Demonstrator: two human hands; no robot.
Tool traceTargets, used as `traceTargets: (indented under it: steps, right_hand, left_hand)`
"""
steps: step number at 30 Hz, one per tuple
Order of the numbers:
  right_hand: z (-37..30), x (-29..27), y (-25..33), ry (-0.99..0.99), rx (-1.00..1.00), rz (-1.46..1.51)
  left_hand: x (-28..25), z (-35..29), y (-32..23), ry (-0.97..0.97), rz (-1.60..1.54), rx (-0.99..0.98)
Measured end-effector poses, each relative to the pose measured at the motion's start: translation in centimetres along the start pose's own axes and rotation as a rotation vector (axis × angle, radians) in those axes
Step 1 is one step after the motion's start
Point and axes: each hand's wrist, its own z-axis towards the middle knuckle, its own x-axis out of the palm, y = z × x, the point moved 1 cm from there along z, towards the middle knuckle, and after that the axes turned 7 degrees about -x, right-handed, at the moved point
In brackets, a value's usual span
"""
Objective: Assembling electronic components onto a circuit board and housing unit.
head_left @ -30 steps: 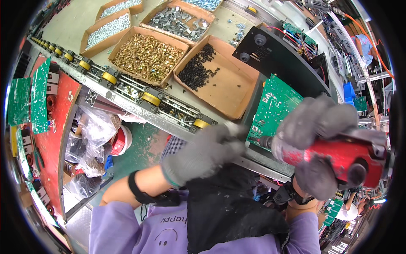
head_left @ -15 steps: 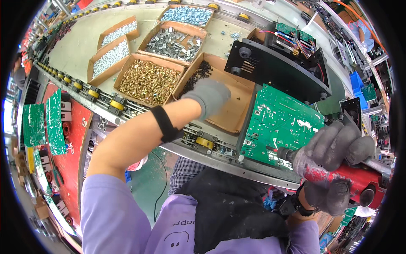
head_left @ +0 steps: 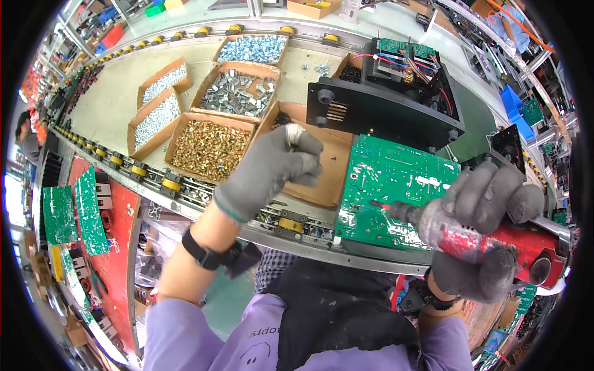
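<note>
My left hand [head_left: 270, 168], in a grey glove, is raised over the near edge of a shallow cardboard box [head_left: 334, 179] holding some black screws. Its fingers are curled together; whatever they pinch is too small to make out. My right hand [head_left: 486, 207], gloved too, grips a red pneumatic screwdriver [head_left: 525, 263], whose bit points left over a green circuit board [head_left: 383, 170]. Whether the tip touches the board, I cannot tell. Behind the board stands a black metal housing [head_left: 387, 114] with wires and green boards inside.
Left of the screw box are cardboard boxes of brass-coloured screws [head_left: 207, 148], grey metal clips [head_left: 238, 91], blue-tinted parts [head_left: 253, 48] and small silvery pieces [head_left: 156, 117]. A roller rail [head_left: 288, 224] runs along the near edge. More circuit boards [head_left: 59, 213] stand on a red surface at left.
My left hand has come up out of the screw box toward me and left, its fingers now curled. The screwdriver stays over the board in my right hand. The view has shifted slightly.
</note>
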Motion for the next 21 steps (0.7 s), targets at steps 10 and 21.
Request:
traceTargets:
  steps: [10, 21]
  right_hand:
    - [0.2, 3.9, -3.2, -0.002, -0.084, -0.033]
    - [0.1, 4.1, -2.9, -0.025, -0.081, -0.042]
  left_hand:
    - [3.1, -4.0, 2.0, 0.239, -0.785, 0.041]
    - [4.1, -3.2, 3.5, 0.242, -0.854, 0.084]
